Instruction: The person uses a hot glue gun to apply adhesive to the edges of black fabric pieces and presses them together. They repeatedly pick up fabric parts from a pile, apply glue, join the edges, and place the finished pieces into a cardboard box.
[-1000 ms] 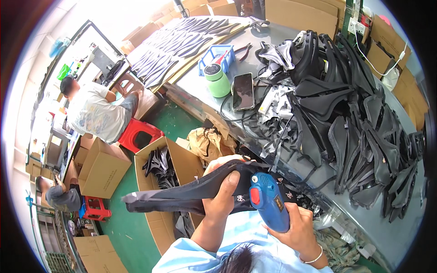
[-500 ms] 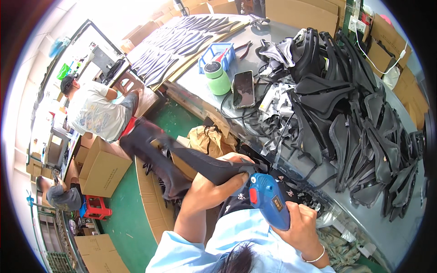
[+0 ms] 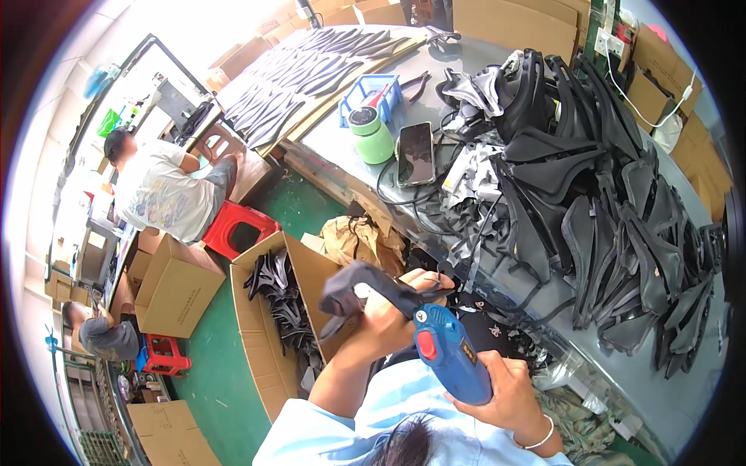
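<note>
Whereas half a second ago the black piece (image 3: pixel 346 286) stretched up-left over the carton (image 3: pixel 320 276), it's now drawn in at the left hand (image 3: pixel 385 320), its long axis roughly left-right, loose end drooping left. The left hand pinches it, forearm angled up-right. The right hand (image 3: pixel 503 390) wraps the blue tool (image 3: pixel 457 363), head pointing up-left beside the left hand, wrist entering lower right.

On the grey worktop (image 3: pixel 622 384), a green bottle (image 3: pixel 374 142), a phone (image 3: pixel 416 154) and a blue basket (image 3: pixel 353 101) are set near its near edge; black pieces (image 3: pixel 553 167) are heaped toward the right.
</note>
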`<move>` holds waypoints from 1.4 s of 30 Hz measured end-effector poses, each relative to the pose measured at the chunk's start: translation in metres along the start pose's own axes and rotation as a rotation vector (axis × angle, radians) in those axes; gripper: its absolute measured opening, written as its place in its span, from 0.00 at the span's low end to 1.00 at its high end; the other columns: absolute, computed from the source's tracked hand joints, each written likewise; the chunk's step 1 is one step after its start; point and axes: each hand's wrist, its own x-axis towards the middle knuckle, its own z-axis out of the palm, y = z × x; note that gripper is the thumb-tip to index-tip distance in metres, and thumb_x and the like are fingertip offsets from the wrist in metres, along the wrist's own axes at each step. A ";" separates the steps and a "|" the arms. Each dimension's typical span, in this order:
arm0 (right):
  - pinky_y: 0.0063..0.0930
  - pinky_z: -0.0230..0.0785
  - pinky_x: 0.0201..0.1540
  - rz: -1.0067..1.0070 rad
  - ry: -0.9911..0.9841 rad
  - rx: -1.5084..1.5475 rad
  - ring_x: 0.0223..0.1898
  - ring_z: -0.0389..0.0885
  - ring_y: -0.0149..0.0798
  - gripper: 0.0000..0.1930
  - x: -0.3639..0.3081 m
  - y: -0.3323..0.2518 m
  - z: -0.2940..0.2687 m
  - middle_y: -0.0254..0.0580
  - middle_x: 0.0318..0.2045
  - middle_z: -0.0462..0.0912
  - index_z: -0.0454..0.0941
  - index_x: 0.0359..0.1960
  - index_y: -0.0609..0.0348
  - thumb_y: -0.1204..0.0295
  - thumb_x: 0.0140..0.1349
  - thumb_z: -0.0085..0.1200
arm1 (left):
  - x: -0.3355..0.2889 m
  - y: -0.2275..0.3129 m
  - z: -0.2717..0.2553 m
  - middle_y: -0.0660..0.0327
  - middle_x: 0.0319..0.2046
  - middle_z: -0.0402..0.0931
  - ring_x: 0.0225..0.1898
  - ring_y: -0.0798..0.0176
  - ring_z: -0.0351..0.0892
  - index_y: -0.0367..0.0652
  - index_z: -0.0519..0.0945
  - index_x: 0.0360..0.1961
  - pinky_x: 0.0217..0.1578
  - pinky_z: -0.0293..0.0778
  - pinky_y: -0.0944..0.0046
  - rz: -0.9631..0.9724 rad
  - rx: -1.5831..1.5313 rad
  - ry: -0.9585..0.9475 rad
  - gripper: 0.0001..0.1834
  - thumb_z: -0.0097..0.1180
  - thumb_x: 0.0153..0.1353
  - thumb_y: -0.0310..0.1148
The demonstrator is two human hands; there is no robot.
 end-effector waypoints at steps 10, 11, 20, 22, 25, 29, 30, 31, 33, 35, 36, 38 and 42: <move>0.31 0.71 0.24 -0.018 -0.023 0.106 0.20 0.79 0.43 0.25 0.002 -0.010 -0.005 0.45 0.19 0.77 0.70 0.36 0.67 0.68 0.39 0.69 | -0.023 -0.031 0.041 0.53 0.42 0.76 0.43 0.51 0.75 0.34 0.77 0.36 0.39 0.73 0.57 0.076 -0.017 0.071 0.15 0.60 0.44 0.26; 0.31 0.71 0.24 -0.023 -0.018 0.105 0.19 0.79 0.43 0.25 0.002 -0.011 -0.006 0.45 0.19 0.77 0.70 0.36 0.67 0.68 0.39 0.69 | -0.023 -0.031 0.043 0.53 0.42 0.76 0.43 0.52 0.74 0.34 0.77 0.36 0.40 0.73 0.57 0.069 -0.008 0.071 0.14 0.60 0.45 0.26; 0.34 0.71 0.25 -0.053 0.155 0.011 0.21 0.79 0.46 0.26 0.003 -0.009 -0.013 0.47 0.23 0.77 0.70 0.36 0.65 0.69 0.37 0.69 | -0.041 -0.038 0.041 0.58 0.30 0.74 0.33 0.65 0.73 0.38 0.75 0.37 0.36 0.70 0.65 -0.149 -0.172 -0.198 0.09 0.55 0.52 0.25; 0.36 0.72 0.26 -0.013 0.222 -0.051 0.22 0.79 0.48 0.28 0.005 -0.004 -0.008 0.49 0.24 0.77 0.69 0.39 0.64 0.69 0.37 0.69 | -0.048 -0.022 0.039 0.59 0.39 0.70 0.41 0.65 0.68 0.38 0.71 0.38 0.44 0.66 0.61 -0.416 -0.584 -0.217 0.13 0.56 0.49 0.23; 0.37 0.72 0.27 0.051 0.196 0.033 0.24 0.80 0.49 0.27 0.008 0.010 0.001 0.49 0.24 0.78 0.69 0.39 0.64 0.69 0.37 0.69 | -0.038 0.016 0.025 0.57 0.54 0.64 0.57 0.65 0.60 0.37 0.63 0.59 0.59 0.54 0.61 -0.578 -1.117 -0.431 0.35 0.59 0.47 0.25; 0.28 0.71 0.25 -0.029 0.005 0.128 0.21 0.80 0.39 0.26 0.007 0.001 0.007 0.41 0.20 0.77 0.70 0.38 0.64 0.69 0.39 0.70 | -0.015 0.007 0.057 0.54 0.61 0.60 0.56 0.53 0.66 0.47 0.54 0.65 0.54 0.67 0.52 -0.159 -1.671 0.202 0.37 0.54 0.59 0.47; 0.28 0.70 0.24 -0.069 -0.019 0.127 0.20 0.79 0.39 0.26 0.008 -0.001 0.008 0.41 0.20 0.77 0.70 0.38 0.64 0.68 0.39 0.70 | -0.007 0.004 0.059 0.52 0.62 0.57 0.53 0.52 0.70 0.44 0.51 0.65 0.52 0.69 0.52 0.026 -1.562 0.403 0.38 0.52 0.60 0.48; 0.28 0.70 0.23 -0.109 -0.035 0.122 0.19 0.79 0.38 0.26 0.008 -0.002 0.009 0.40 0.19 0.76 0.70 0.38 0.64 0.68 0.39 0.71 | 0.001 0.002 0.061 0.50 0.63 0.55 0.49 0.51 0.73 0.41 0.49 0.66 0.49 0.72 0.51 0.191 -1.441 0.600 0.38 0.50 0.62 0.49; 0.28 0.67 0.21 -0.136 -0.042 0.126 0.17 0.77 0.38 0.27 0.007 -0.003 0.011 0.39 0.17 0.74 0.70 0.37 0.64 0.64 0.39 0.72 | -0.002 -0.001 0.048 0.50 0.46 0.69 0.36 0.58 0.76 0.40 0.61 0.57 0.37 0.75 0.61 0.036 -1.282 0.765 0.26 0.53 0.62 0.40; 0.28 0.67 0.21 -0.024 0.007 0.045 0.17 0.77 0.39 0.28 0.002 0.000 0.006 0.39 0.17 0.74 0.70 0.36 0.63 0.62 0.39 0.73 | -0.007 -0.010 0.036 0.55 0.33 0.72 0.29 0.64 0.74 0.39 0.66 0.50 0.29 0.72 0.66 -0.127 -1.128 0.741 0.20 0.55 0.61 0.35; 0.28 0.67 0.21 0.032 0.030 0.005 0.17 0.76 0.39 0.28 0.000 0.002 0.004 0.40 0.17 0.74 0.69 0.36 0.63 0.61 0.39 0.73 | -0.007 -0.006 0.033 0.58 0.27 0.72 0.26 0.66 0.73 0.38 0.67 0.47 0.25 0.71 0.68 -0.229 -1.064 0.749 0.17 0.55 0.60 0.32; 0.30 0.69 0.22 0.078 0.072 -0.116 0.18 0.78 0.40 0.29 -0.005 0.012 0.004 0.41 0.19 0.75 0.68 0.36 0.62 0.59 0.38 0.73 | -0.009 0.005 0.027 0.55 0.30 0.74 0.26 0.66 0.74 0.37 0.68 0.47 0.24 0.72 0.69 -0.179 -1.070 0.692 0.16 0.55 0.59 0.30; 0.30 0.70 0.25 0.095 0.055 -0.156 0.20 0.78 0.41 0.29 -0.008 0.014 0.001 0.42 0.20 0.77 0.69 0.37 0.62 0.60 0.38 0.72 | -0.020 0.005 0.017 0.52 0.29 0.77 0.24 0.65 0.76 0.35 0.69 0.49 0.25 0.74 0.69 -0.143 -1.012 0.570 0.18 0.56 0.58 0.29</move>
